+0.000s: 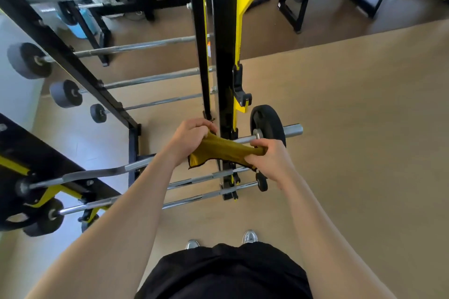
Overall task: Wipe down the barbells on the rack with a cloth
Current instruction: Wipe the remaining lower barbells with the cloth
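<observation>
Both hands grip the cloth (220, 150) stretched between them: left hand (188, 137), right hand (268, 156). It's over the bar (244, 139) near the rack (224, 56) post. Probably best: wrap cloth round bar, slide along full length, keep tension.

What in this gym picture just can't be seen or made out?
Head view only:
Whether the cloth touches the barbell: the cloth, gripped by the left hand and right hand, covers that stretch.
The curved bar, right part: behind the left forearm.
The weight plate at lower left: cut off by the frame edge.
The shoes: mostly hidden by the black shirt.
</observation>
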Tool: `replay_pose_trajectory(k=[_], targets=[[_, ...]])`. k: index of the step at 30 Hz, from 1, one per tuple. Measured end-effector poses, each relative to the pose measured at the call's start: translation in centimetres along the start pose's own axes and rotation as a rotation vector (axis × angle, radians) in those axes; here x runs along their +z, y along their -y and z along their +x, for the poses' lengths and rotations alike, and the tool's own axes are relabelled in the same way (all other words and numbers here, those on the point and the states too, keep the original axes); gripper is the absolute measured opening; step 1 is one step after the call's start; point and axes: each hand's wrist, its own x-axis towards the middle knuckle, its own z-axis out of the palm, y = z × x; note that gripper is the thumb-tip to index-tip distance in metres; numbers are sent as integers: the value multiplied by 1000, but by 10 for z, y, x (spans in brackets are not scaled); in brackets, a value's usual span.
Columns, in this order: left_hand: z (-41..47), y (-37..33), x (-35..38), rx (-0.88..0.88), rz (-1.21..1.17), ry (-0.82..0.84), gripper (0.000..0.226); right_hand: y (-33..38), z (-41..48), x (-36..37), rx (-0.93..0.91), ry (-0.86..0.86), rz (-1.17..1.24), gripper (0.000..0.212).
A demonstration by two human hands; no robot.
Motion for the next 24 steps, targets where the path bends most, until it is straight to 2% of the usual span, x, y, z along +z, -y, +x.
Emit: replay_pose_trajectory(k=[3,6,8,11,13,15,18,21,23,24], targets=[[1,-1,4,15,170,78,24,-9,14,-4,-60,-63,-219,29],[4,1,8,37,340,14,9,-13,28,-14,-150,-82,-298,20],[7,-1,8,5,318,-104,18,-3,31,-27,-188,-33,-128,14],[3,-15,8,-40,75,-225,31,13,32,-44,-83,107,379,16],[-1,-27,9,-36,-145,-248,27,21,36,-48,6,122,707,22],[-1,-43,8,-14,-293,-252,18,33,43,-50,30,72,907,26],[14,-65,5,-11,-554,-210,6,52,60,-58,-58,20,1011,37],[39,-77,3,-37,-707,-324,20,71,80,-70,-164,-12,1038,49],[55,-79,7,-67,-504,-447,32,76,96,-72,-166,-75,901,49],[61,-78,10,-72,-328,-461,36,75,107,-71,-131,-106,743,45]])
